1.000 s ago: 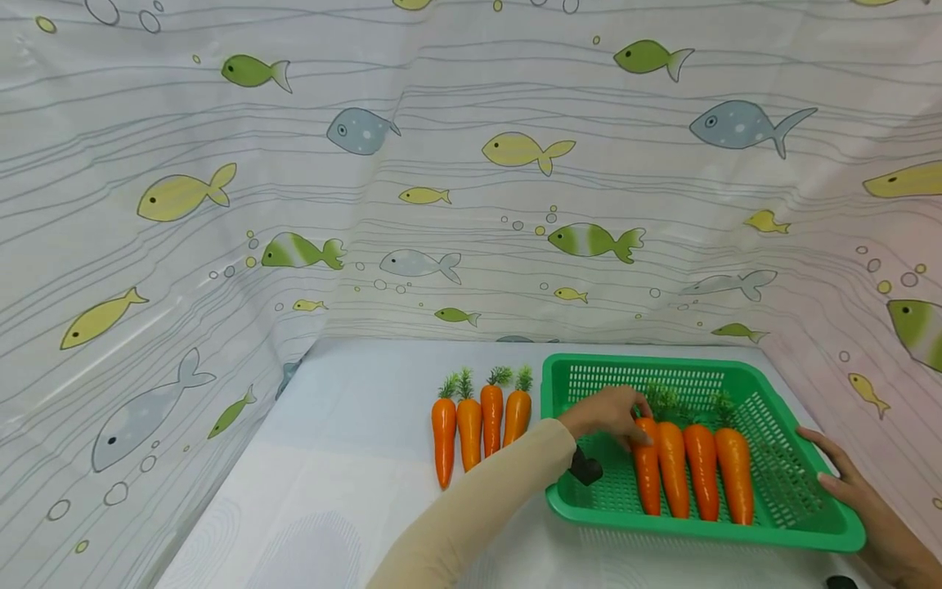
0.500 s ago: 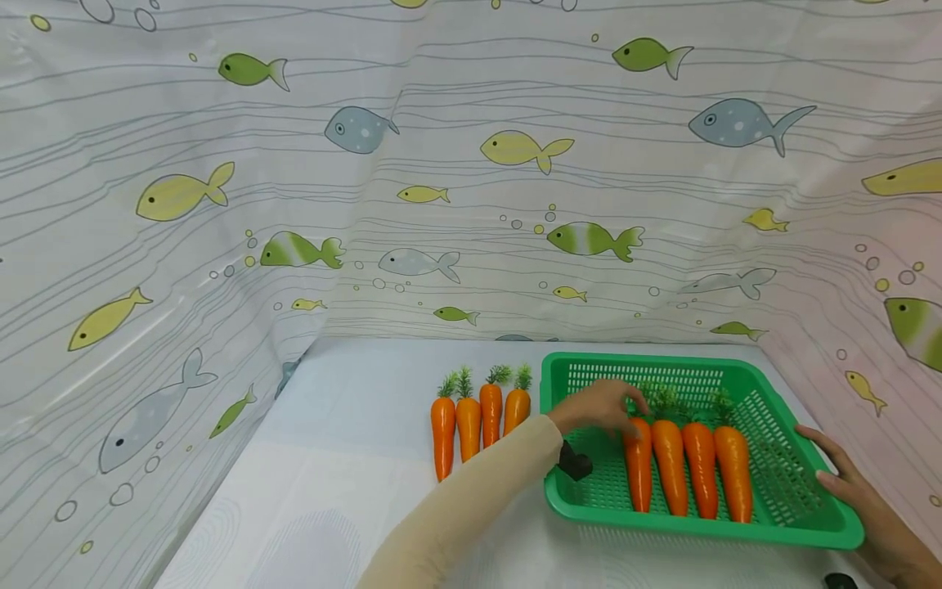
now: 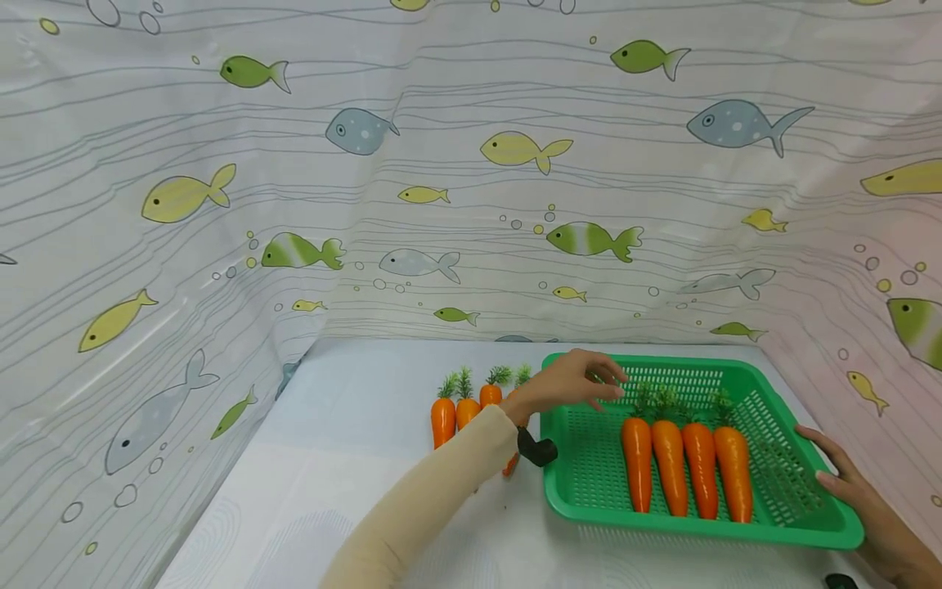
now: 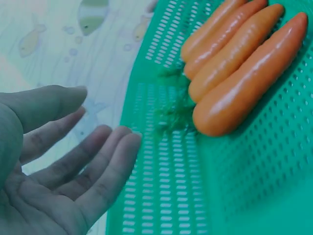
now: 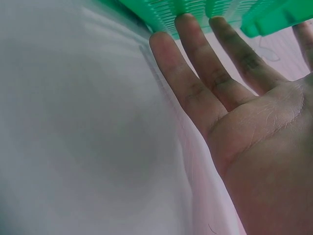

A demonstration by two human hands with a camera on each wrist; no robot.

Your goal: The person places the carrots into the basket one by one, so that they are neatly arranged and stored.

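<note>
Near the back left corner of the green perforated plastic basket, hovers with the left hand empty, fingers loosely parted; touches the basket's right side with the straight fingers of the right hand. Has four glossy orange green-topped carrots inside, four similar carrots on the white table.

White sheeting, fish-printed and wavy-lined, around back, left and right of white tabletop; soft creases and shiny glare on left side, pinkish tint on right; among prints, green fish at upper left, yellow fish lower down, grey-blue spotted fish at upper right, green-and-white banded fish near centre, small bubbles just above its head; faint ribbed oval on tabletop toward front left; prints blurred in left wrist view.
</note>
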